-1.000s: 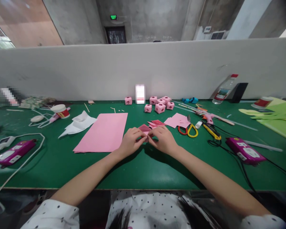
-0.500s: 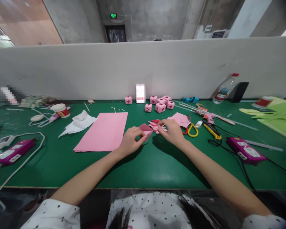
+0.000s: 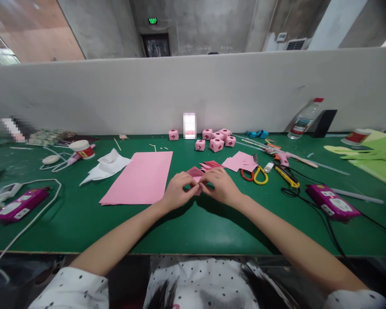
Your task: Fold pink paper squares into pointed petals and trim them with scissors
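A small folded pink paper piece (image 3: pixel 194 174) is pinched between my left hand (image 3: pixel 177 193) and my right hand (image 3: pixel 221 186) just above the green table (image 3: pixel 193 223). Both hands have their fingers closed on it, fingertips meeting in the middle. Just behind the hands lies a little pile of folded pink pieces (image 3: pixel 210 165). A large pink sheet (image 3: pixel 141 177) lies flat to the left of my left hand. Cut pink squares (image 3: pixel 239 162) lie to the right, behind my right hand.
Several finished pink paper cubes (image 3: pixel 216 140) stand at the back by the grey partition. Red and yellow scissors (image 3: pixel 254 175), a glue gun (image 3: pixel 278 156) and a yellow cutter (image 3: pixel 287 177) lie on the right. Purple power strips (image 3: pixel 332 202) (image 3: pixel 17 204) with cables sit on both sides. White paper (image 3: pixel 106 167) is at left.
Half a second ago my right hand was back at the pile of folded pieces. It has returned to the left hand and both now pinch the folded piece together.
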The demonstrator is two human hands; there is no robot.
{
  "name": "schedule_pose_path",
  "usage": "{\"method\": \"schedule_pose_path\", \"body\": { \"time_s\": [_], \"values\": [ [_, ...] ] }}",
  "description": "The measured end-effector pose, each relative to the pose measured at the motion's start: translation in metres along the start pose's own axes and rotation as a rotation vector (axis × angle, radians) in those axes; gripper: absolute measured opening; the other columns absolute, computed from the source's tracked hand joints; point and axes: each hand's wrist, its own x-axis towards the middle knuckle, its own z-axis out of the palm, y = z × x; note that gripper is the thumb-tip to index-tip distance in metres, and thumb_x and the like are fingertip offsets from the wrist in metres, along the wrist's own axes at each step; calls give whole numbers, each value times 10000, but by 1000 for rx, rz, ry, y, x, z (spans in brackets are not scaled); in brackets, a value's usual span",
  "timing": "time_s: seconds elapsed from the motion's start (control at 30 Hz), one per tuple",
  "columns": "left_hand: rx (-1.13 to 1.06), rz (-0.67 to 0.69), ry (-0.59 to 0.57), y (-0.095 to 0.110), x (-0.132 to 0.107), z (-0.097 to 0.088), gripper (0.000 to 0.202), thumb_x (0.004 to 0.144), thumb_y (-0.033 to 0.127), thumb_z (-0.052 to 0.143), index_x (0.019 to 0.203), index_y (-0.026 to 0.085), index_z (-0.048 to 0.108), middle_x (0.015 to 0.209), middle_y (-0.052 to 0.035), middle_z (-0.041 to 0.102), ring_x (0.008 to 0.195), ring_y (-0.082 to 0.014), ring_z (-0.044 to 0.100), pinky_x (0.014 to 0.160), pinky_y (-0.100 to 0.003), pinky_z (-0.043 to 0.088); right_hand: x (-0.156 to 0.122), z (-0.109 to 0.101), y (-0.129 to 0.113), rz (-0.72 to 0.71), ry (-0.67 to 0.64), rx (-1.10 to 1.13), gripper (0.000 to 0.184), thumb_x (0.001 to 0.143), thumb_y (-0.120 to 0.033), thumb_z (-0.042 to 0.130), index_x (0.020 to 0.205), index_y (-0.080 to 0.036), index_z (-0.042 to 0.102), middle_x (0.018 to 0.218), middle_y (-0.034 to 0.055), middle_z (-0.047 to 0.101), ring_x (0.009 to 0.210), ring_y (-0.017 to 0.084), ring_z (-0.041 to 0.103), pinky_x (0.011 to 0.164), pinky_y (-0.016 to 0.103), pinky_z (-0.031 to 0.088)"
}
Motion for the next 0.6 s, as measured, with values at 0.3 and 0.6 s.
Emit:
{"method": "schedule_pose_path", "body": {
  "time_s": [0.3,0.6],
  "values": [
    [-51,-34,8,0,0,-2,187,842,236,591,659,199,603,723,-29,657,764,-179,588,765,-334,439,0,-8,17,133,20,-94,44,831,-187,595,806,-204,628,770,38,717,815,216,659,825,379,412],
    [-25,-31,7,0,1,-3,196,886,315,566,744,205,643,783,-42,678,802,-188,592,782,-336,439,-1,-12,5,156,-52,79,161,907,-334,576,1003,-212,621,976,60,722,946,225,647,869,384,422]
  ]
}}
